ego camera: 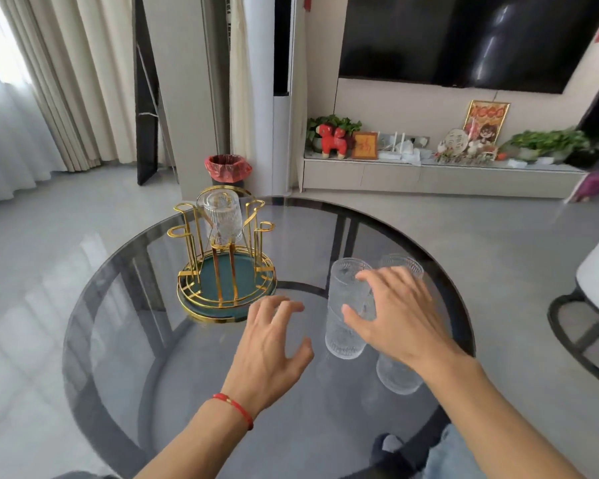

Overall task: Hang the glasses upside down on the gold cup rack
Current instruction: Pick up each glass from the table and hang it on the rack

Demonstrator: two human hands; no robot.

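right hand [395, 316] grips a clear ribbed glass tumbler [350, 305] standing on the round smoked-glass table [125, 340]; left hand [270, 344] hovers open beside the gold wire cup rack [222, 257], which bears one inverted glass [222, 216].

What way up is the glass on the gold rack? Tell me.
Upside down. The glass sits over a prong of the gold rack, closed base on top and mouth facing down.
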